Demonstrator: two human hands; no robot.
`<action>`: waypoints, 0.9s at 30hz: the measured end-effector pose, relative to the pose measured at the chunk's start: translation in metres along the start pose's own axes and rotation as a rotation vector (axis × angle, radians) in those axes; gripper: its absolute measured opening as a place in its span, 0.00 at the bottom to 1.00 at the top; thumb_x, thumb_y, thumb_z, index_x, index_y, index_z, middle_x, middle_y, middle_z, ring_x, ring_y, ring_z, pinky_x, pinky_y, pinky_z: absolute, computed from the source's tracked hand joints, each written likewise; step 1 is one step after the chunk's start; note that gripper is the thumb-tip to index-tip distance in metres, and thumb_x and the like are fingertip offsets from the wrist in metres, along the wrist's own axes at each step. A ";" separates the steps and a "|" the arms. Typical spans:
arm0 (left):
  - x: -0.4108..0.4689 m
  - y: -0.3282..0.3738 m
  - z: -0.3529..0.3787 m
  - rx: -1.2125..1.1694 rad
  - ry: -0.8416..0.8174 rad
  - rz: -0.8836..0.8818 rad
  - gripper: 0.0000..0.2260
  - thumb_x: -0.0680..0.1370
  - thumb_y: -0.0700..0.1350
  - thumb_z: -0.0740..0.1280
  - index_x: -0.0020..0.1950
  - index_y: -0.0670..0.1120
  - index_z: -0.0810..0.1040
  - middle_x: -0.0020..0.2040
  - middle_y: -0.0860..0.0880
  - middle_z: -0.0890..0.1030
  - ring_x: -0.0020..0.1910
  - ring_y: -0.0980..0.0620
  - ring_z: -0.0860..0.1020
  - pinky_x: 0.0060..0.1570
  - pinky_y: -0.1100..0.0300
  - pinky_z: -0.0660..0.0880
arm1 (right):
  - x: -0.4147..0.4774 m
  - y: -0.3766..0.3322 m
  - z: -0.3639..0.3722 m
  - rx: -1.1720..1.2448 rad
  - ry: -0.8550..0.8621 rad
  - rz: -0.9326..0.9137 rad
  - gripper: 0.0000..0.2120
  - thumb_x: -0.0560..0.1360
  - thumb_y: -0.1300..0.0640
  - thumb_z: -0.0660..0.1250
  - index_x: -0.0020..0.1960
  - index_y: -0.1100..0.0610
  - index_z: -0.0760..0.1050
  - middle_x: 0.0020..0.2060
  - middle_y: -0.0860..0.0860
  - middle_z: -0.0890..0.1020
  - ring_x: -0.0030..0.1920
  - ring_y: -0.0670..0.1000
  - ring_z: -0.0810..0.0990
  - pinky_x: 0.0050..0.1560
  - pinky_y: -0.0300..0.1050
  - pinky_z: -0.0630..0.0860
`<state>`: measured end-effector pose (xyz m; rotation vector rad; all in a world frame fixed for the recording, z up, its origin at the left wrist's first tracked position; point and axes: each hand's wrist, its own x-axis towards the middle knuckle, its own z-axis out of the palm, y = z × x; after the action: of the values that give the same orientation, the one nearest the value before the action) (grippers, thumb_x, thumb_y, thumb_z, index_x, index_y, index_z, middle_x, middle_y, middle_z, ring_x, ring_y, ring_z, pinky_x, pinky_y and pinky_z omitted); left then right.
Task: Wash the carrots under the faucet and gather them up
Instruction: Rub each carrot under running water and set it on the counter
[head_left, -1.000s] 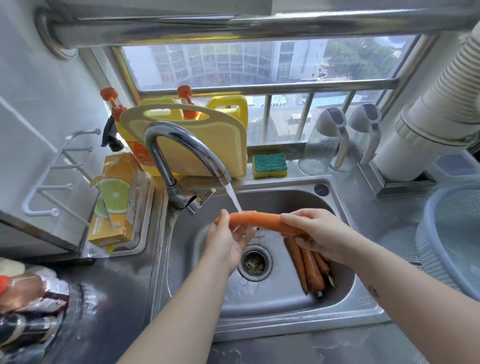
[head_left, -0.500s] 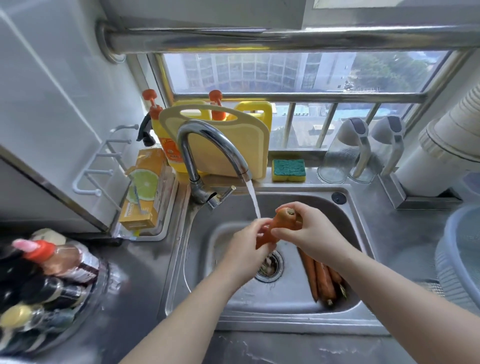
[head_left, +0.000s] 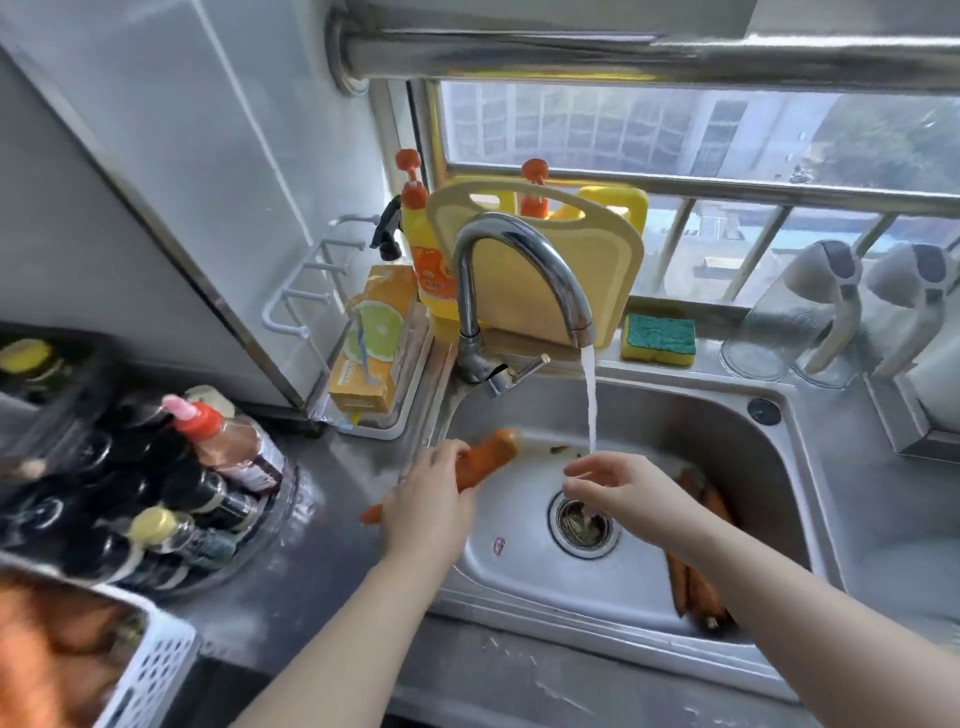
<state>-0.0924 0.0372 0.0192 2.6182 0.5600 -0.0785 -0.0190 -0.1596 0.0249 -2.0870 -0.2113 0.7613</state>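
My left hand (head_left: 428, 506) grips an orange carrot (head_left: 485, 457) over the left rim of the steel sink (head_left: 769, 467); its thin tip sticks out left of the hand. My right hand (head_left: 623, 486) is empty, fingers loosely apart under the running stream from the curved faucet (head_left: 519, 249). Several more carrots (head_left: 693, 592) lie in the basin's right side, partly hidden by my right forearm. A white perforated basket (head_left: 150, 670) at the bottom left holds orange carrots, blurred.
A drain strainer (head_left: 584, 525) sits mid-basin. Sauce bottles (head_left: 197, 488) crowd a round tray left of the sink. A yellow cutting board (head_left: 540, 270), detergent bottles, a sponge (head_left: 658, 338) and glass jugs (head_left: 795, 317) line the back ledge.
The right hand let go of the carrot; the left hand carried it leftward out of the stream to the sink's rim. The view swung left, revealing the basket.
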 end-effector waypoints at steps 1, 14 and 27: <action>0.001 -0.010 -0.001 -0.016 -0.014 -0.078 0.16 0.78 0.49 0.63 0.65 0.53 0.67 0.62 0.51 0.73 0.61 0.46 0.73 0.54 0.51 0.70 | 0.003 0.001 0.004 -0.018 -0.011 0.010 0.06 0.74 0.51 0.69 0.51 0.49 0.78 0.44 0.47 0.85 0.43 0.47 0.84 0.52 0.44 0.80; 0.027 -0.061 0.018 0.105 -0.045 -0.341 0.22 0.79 0.50 0.61 0.71 0.46 0.62 0.69 0.43 0.65 0.66 0.41 0.68 0.60 0.47 0.69 | 0.023 0.037 0.018 -0.122 -0.020 0.148 0.03 0.75 0.54 0.68 0.47 0.51 0.80 0.41 0.50 0.85 0.41 0.47 0.83 0.46 0.41 0.79; 0.029 0.019 0.068 0.058 -0.306 0.172 0.15 0.80 0.49 0.57 0.68 0.55 0.69 0.66 0.58 0.72 0.60 0.54 0.75 0.56 0.59 0.68 | 0.077 0.185 -0.019 -0.934 0.167 0.281 0.26 0.74 0.55 0.59 0.71 0.55 0.60 0.76 0.60 0.54 0.73 0.64 0.58 0.71 0.52 0.62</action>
<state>-0.0557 0.0021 -0.0381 2.6276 0.2290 -0.4367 0.0297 -0.2520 -0.1474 -3.1027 -0.2037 0.7134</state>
